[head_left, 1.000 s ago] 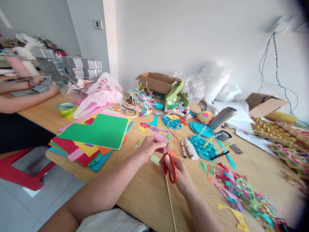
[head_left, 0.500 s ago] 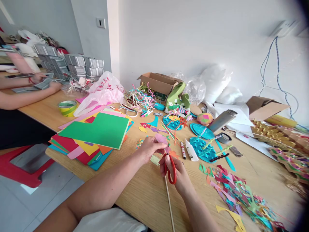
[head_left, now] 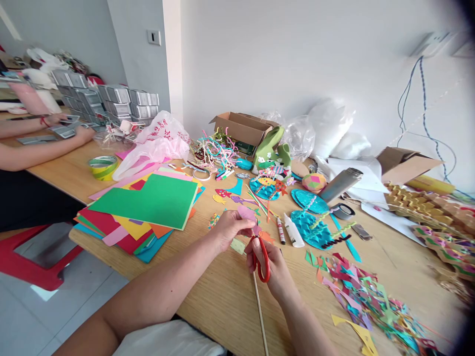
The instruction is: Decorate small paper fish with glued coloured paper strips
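Note:
Between the thumb and fingers of my left hand (head_left: 230,228) is a small piece of pink paper (head_left: 245,212). My right hand (head_left: 273,261) grips red-handled scissors (head_left: 264,262), their blades up against the lower edge of the paper. A thin pale stick or cord (head_left: 260,311) runs from below the scissors toward the table's front edge. Past my hands lie paper fish cut-outs, among them a yellow fish (head_left: 218,199) and an orange cut-out (head_left: 266,237). Just right of them are a marker (head_left: 280,230) and a white glue bottle (head_left: 294,231).
Coloured paper sheets (head_left: 163,198) are stacked at left, paper scraps (head_left: 363,291) heaped at right. Blue egg-carton pieces (head_left: 313,230), a steel flask (head_left: 341,184) and a cardboard box (head_left: 241,126) stand farther back. At far left, another person's hands (head_left: 83,134) handle grey pieces.
The pink paper has turned slightly in my left hand at the scissors. The view has shifted a little; both hands otherwise keep their places.

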### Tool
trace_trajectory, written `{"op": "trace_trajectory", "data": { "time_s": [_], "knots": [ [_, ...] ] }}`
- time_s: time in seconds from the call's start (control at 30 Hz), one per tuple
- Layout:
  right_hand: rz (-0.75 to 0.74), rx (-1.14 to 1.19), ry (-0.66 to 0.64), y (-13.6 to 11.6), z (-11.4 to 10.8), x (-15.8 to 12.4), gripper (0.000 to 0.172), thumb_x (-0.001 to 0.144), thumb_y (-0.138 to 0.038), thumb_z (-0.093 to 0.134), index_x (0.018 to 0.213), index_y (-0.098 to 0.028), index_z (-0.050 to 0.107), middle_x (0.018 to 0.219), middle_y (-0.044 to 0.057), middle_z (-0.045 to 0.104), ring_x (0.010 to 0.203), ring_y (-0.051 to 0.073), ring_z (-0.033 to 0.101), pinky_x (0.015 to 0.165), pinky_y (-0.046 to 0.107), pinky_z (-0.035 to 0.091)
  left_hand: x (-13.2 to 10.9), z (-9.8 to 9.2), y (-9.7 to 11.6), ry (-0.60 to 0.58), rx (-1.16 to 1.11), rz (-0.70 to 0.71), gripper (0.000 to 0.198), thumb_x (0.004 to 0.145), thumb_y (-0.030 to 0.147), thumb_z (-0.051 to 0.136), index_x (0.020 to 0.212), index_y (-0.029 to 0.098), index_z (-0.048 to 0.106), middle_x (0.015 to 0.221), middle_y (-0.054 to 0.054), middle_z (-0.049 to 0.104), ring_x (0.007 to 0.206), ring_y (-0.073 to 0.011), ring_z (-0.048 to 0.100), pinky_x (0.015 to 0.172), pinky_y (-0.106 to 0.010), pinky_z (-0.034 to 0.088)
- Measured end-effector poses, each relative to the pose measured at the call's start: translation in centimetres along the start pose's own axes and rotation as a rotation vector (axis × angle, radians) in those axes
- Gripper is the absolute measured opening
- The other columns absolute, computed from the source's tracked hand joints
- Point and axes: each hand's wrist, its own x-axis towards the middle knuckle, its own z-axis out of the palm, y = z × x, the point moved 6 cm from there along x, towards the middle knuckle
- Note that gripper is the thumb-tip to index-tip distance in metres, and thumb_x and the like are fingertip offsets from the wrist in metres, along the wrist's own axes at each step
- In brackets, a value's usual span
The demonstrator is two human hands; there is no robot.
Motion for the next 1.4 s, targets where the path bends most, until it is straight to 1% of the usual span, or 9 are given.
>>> {"op": "trace_trajectory", "data": {
  "time_s": [0.23, 0.43, 0.6, 1.13, 1.27, 1.4],
  "knots": [
    [0.013, 0.004, 0.011, -0.03, 0.07, -0.07, 0.053, 0.082, -0.069, 0.049, 0.071, -0.018, 0.055, 0.053, -0.001, 0.055, 0.045, 0.011, 0.050, 0.044, 0.023, 0.036, -0.01, -0.02, -0.04, -0.006, -0.013, -0.003, 0.024, 0.053, 0.028, 0.077, 0.064, 0.012, 0.063, 0.062, -0.001, 0.061, 0.058, -0.0114, 0.055, 0.062, -0.027, 0.044],
    [-0.005, 0.022, -0.013, -0.13, 0.15, -0.11, 0.051, 0.084, -0.066, 0.049, 0.073, -0.017, 0.055, 0.056, 0.000, 0.058, 0.049, 0.011, 0.052, 0.048, 0.023, 0.038, -0.04, 0.12, 0.10, -0.027, 0.006, 0.007, 0.022, 0.055, 0.028, 0.075, 0.064, 0.012, 0.063, 0.063, -0.002, 0.062, 0.059, -0.0116, 0.056, 0.063, -0.026, 0.045],
    [-0.005, 0.015, 0.000, -0.23, 0.10, -0.13, 0.051, 0.084, -0.067, 0.048, 0.072, -0.018, 0.055, 0.055, 0.000, 0.057, 0.049, 0.012, 0.052, 0.048, 0.024, 0.039, -0.12, 0.16, 0.07, -0.038, 0.015, 0.000, 0.020, 0.055, 0.027, 0.074, 0.063, 0.012, 0.063, 0.062, -0.002, 0.062, 0.058, -0.0114, 0.056, 0.063, -0.027, 0.045],
    [-0.011, -0.005, 0.002, -0.21, 0.08, -0.16, 0.053, 0.082, -0.070, 0.048, 0.071, -0.019, 0.055, 0.056, 0.001, 0.058, 0.049, 0.013, 0.052, 0.048, 0.025, 0.040, -0.20, 0.26, 0.10, -0.052, 0.010, -0.017, 0.022, 0.054, 0.028, 0.075, 0.062, 0.012, 0.062, 0.060, -0.002, 0.062, 0.057, -0.0119, 0.055, 0.061, -0.027, 0.043],
    [-0.008, -0.004, 0.006, -0.31, 0.17, -0.22, 0.053, 0.083, -0.069, 0.047, 0.072, -0.018, 0.056, 0.056, 0.001, 0.058, 0.049, 0.012, 0.053, 0.049, 0.025, 0.042, -0.11, 0.20, 0.08, -0.050, 0.005, -0.014, 0.023, 0.053, 0.028, 0.076, 0.063, 0.012, 0.063, 0.061, -0.002, 0.062, 0.058, -0.0120, 0.056, 0.063, -0.027, 0.043],
    [-0.013, -0.020, 0.020, -0.39, 0.15, -0.26, 0.052, 0.083, -0.069, 0.046, 0.070, -0.019, 0.054, 0.055, 0.000, 0.057, 0.048, 0.012, 0.052, 0.047, 0.024, 0.040, -0.05, 0.23, 0.09, -0.054, -0.003, -0.015, 0.023, 0.053, 0.029, 0.076, 0.063, 0.012, 0.063, 0.061, -0.002, 0.063, 0.059, -0.0123, 0.057, 0.064, -0.027, 0.043]
  ]
}}
